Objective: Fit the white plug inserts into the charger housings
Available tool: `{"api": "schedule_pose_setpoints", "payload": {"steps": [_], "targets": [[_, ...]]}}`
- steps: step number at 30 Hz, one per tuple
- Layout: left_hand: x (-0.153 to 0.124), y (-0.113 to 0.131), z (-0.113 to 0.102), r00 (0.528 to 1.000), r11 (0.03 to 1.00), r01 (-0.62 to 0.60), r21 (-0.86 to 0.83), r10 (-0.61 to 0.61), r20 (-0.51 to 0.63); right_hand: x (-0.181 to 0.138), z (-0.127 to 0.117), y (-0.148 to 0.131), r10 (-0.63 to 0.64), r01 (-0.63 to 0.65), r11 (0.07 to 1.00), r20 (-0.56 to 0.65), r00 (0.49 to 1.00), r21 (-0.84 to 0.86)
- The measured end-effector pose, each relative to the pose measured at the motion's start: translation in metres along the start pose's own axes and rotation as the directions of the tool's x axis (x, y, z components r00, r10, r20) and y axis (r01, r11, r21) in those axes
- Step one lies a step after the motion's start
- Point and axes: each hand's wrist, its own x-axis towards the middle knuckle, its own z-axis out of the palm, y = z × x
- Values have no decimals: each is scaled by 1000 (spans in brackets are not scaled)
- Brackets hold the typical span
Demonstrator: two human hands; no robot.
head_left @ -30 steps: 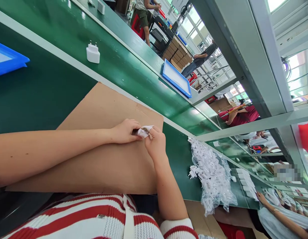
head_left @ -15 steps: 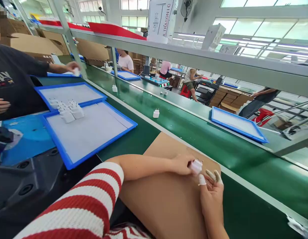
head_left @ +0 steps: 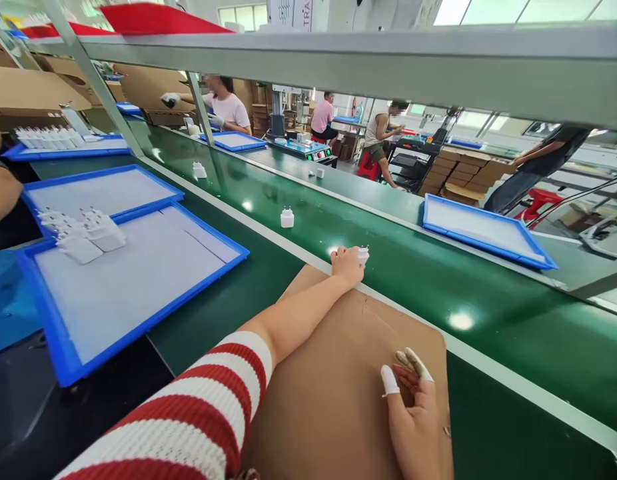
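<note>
white two-pin charger (head_left: 363, 256) gripped in our left hand (head_left: 347, 268), not yet released; two chargers (head_left: 287, 219) already stand on the belt (head_left: 413, 280); right hand (head_left: 414, 408) half-open, empty.

Seen over my remote feed, a green workbench (head_left: 216, 303) carries a brown cardboard sheet (head_left: 328, 373), with three blue-rimmed trays (head_left: 143, 287) lined up to the sheet's left. Beyond the sheet, past a pale rail (head_left: 488, 364), a glossy green belt (head_left: 418, 287) carries two white plug adapters (head_left: 287, 219), prongs up, both farther left than the sheet's far left corner.
</note>
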Motion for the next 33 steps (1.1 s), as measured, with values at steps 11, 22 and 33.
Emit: {"api": "schedule_pose_setpoints", "payload": {"steps": [11, 22, 33], "targets": [[-9, 12, 15, 720, 810, -586, 18, 530, -448, 5, 1, 1, -31, 26, 995, -49, 998, -94], [-16, 21, 7, 624, 668, -733, 127, 735, -266, 5, 2, -1, -123, 116, 985, -51, 991, -126], [-44, 14, 1, 666, 669, -733, 121, 743, -74, -8, 9, 34, -75, 75, 997, -5, 997, -16]]}}
